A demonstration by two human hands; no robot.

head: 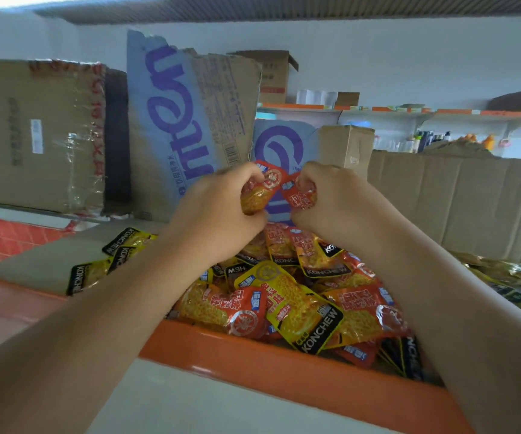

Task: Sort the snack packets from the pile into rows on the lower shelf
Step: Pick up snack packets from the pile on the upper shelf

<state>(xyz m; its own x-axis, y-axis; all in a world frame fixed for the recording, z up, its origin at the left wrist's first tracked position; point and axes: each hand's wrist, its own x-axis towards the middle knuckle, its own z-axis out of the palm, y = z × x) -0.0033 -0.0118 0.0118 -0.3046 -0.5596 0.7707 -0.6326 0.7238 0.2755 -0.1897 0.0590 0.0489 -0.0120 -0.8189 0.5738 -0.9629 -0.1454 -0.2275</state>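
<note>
One red packet [260, 191] is pinched in the curled fingers of the left hand [218, 214] and a second red packet [301, 197] is gripped by the right hand [337, 202], the two touching just above the mixed pile [303, 296] behind the shelf's orange lip [284, 368]. Whether either fist hides more, I cannot tell. This looks like the step of gathering reds, so the next move probably calls for laying them flat in a line, apart from the yellow packets [109, 261] left of the pile.
</note>
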